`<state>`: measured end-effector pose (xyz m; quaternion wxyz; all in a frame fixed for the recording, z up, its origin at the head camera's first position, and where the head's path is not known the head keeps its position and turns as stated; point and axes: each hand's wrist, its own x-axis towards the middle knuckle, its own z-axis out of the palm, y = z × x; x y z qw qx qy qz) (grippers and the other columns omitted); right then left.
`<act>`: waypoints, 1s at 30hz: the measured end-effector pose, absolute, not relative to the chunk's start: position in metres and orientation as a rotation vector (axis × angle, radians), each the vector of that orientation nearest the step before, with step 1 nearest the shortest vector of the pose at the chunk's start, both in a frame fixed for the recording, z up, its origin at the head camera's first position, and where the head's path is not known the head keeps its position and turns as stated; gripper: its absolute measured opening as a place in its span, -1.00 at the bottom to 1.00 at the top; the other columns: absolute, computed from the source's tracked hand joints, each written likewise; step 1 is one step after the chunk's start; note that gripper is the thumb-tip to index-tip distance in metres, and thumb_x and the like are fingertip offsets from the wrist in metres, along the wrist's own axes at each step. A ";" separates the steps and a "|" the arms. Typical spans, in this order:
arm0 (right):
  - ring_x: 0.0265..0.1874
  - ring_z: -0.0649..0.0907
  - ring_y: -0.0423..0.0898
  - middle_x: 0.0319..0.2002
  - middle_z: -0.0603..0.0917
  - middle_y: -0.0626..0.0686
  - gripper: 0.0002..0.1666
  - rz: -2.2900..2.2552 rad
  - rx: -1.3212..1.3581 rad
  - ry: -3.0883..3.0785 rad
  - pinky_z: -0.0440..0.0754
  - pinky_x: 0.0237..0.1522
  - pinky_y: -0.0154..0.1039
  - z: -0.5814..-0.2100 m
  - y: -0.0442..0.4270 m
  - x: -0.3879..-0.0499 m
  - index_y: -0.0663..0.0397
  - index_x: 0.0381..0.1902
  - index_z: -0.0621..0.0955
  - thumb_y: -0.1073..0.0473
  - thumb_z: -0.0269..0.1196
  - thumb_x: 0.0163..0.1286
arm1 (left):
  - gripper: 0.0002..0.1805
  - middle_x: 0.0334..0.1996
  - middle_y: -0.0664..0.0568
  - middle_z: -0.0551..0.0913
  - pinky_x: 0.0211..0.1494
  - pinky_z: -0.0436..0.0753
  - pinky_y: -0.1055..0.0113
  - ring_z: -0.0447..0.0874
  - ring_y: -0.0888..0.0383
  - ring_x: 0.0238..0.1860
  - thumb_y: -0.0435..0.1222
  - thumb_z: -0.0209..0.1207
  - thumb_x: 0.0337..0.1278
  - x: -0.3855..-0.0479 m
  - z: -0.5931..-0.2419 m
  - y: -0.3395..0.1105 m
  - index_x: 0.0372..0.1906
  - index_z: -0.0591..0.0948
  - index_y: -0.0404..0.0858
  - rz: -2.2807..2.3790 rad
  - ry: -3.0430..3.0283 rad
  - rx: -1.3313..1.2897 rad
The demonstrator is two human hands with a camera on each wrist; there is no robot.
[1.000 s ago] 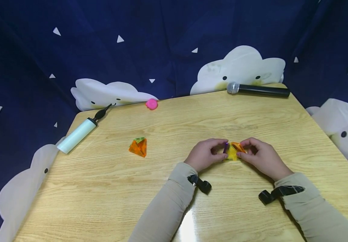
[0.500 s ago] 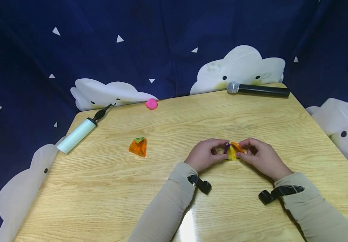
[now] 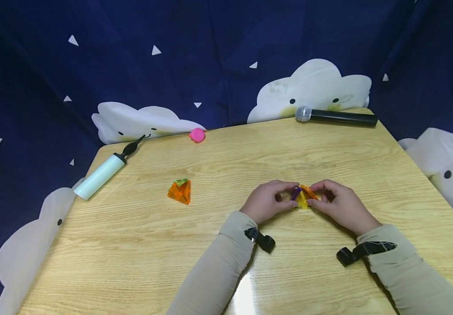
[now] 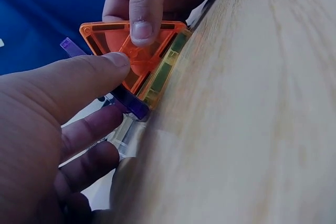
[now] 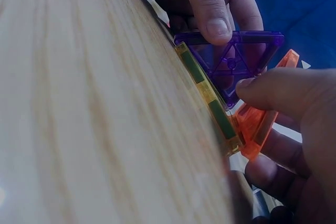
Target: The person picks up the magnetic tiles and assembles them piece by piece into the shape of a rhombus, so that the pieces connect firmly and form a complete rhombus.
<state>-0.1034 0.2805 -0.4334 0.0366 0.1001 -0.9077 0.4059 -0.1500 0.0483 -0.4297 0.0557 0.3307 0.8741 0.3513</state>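
Note:
A yellow magnetic tile [image 3: 302, 202] lies on the table between the two hands. My left hand [image 3: 263, 202] pinches a triangular purple magnetic tile [image 5: 232, 63] between thumb and fingers, at the yellow tile's left edge. Opposite it, my right hand [image 3: 343, 204] grips an orange triangular magnetic tile [image 4: 134, 53] by thumb and fingers. Both triangles lean inward over the yellow tile, their tops near each other. Fingers partly cover the tiles in the head view. Farther left sits an orange and green folded tile piece [image 3: 180, 191], apart from both hands.
A black microphone [image 3: 338, 117] lies at the table's back right. At the left edge is a pale blue hand pump [image 3: 102, 175] with a black handle. A pink round item [image 3: 197, 135] sits at the back edge, before a dark blue curtain [image 3: 226, 57].
The purple tile has tipped to the right, inward over the yellow tile, with the left fingertips shifting slightly along. The orange tile's tilt has changed a little. The arms stay in place.

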 end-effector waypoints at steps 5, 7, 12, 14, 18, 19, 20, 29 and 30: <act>-0.49 0.46 -0.14 -0.45 0.53 -0.02 -0.70 1.259 0.319 -2.785 0.40 -0.48 -0.30 -0.434 0.280 -0.103 -0.01 -0.06 0.65 0.16 0.45 0.27 | -0.44 -0.04 0.25 0.66 -0.25 0.43 0.60 0.50 0.38 -0.33 -0.02 0.36 0.20 -0.149 -0.429 0.048 0.31 0.59 0.06 1.046 2.655 1.007; -0.49 0.46 -0.14 -0.45 0.53 -0.02 -0.70 1.259 0.324 -2.786 0.40 -0.48 -0.30 -0.433 0.280 -0.103 -0.02 -0.06 0.65 0.15 0.46 0.27 | -0.45 -0.05 0.26 0.65 -0.25 0.44 0.59 0.51 0.37 -0.32 -0.02 0.36 0.20 -0.149 -0.428 0.048 0.31 0.59 0.07 1.044 2.655 1.003; -0.48 0.46 -0.14 -0.44 0.53 -0.02 -0.70 1.253 0.330 -2.791 0.39 -0.46 -0.30 -0.432 0.280 -0.103 -0.03 -0.06 0.65 0.15 0.46 0.26 | -0.45 -0.06 0.26 0.65 -0.25 0.44 0.60 0.53 0.36 -0.31 -0.02 0.37 0.19 -0.149 -0.428 0.048 0.30 0.59 0.08 1.029 2.662 1.002; -0.48 0.46 -0.14 -0.44 0.54 -0.02 -0.70 1.255 0.328 -2.794 0.39 -0.46 -0.30 -0.431 0.280 -0.103 -0.03 -0.06 0.65 0.16 0.46 0.27 | -0.45 -0.06 0.26 0.65 -0.26 0.43 0.61 0.53 0.35 -0.31 -0.02 0.36 0.20 -0.149 -0.428 0.048 0.30 0.59 0.08 1.025 2.664 1.004; -0.48 0.46 -0.14 -0.44 0.54 -0.01 -0.69 1.257 0.325 -2.796 0.39 -0.46 -0.30 -0.431 0.280 -0.103 -0.02 -0.06 0.65 0.16 0.46 0.27 | -0.45 -0.07 0.26 0.65 -0.26 0.43 0.61 0.53 0.35 -0.32 -0.02 0.36 0.20 -0.149 -0.428 0.048 0.30 0.59 0.09 1.028 2.663 1.001; -0.48 0.46 -0.14 -0.44 0.54 -0.01 -0.69 1.257 0.326 -2.796 0.40 -0.46 -0.29 -0.431 0.280 -0.103 -0.02 -0.06 0.65 0.16 0.46 0.27 | -0.45 -0.07 0.26 0.65 -0.26 0.43 0.61 0.52 0.36 -0.32 -0.01 0.36 0.20 -0.149 -0.428 0.048 0.30 0.59 0.09 1.028 2.662 1.001; -0.48 0.46 -0.14 -0.44 0.54 -0.01 -0.69 1.257 0.326 -2.796 0.40 -0.46 -0.29 -0.431 0.280 -0.103 -0.02 -0.06 0.65 0.16 0.46 0.27 | -0.45 -0.07 0.26 0.65 -0.26 0.43 0.61 0.52 0.37 -0.32 -0.01 0.36 0.20 -0.149 -0.428 0.048 0.30 0.59 0.09 1.031 2.661 1.000; -0.48 0.46 -0.13 -0.45 0.53 -0.02 -0.69 1.260 0.319 -2.802 0.40 -0.46 -0.29 -0.430 0.279 -0.103 -0.04 -0.06 0.65 0.16 0.47 0.25 | -0.47 -0.07 0.26 0.64 -0.24 0.43 0.61 0.53 0.36 -0.29 -0.03 0.36 0.21 -0.149 -0.429 0.049 0.30 0.59 0.10 1.033 2.658 0.991; -0.48 0.46 -0.13 -0.45 0.53 -0.02 -0.68 1.258 0.315 -2.804 0.41 -0.46 -0.29 -0.430 0.279 -0.103 -0.04 -0.06 0.66 0.16 0.47 0.25 | -0.47 -0.07 0.26 0.64 -0.24 0.43 0.61 0.53 0.36 -0.29 -0.03 0.36 0.21 -0.149 -0.429 0.049 0.30 0.59 0.09 1.032 2.659 0.992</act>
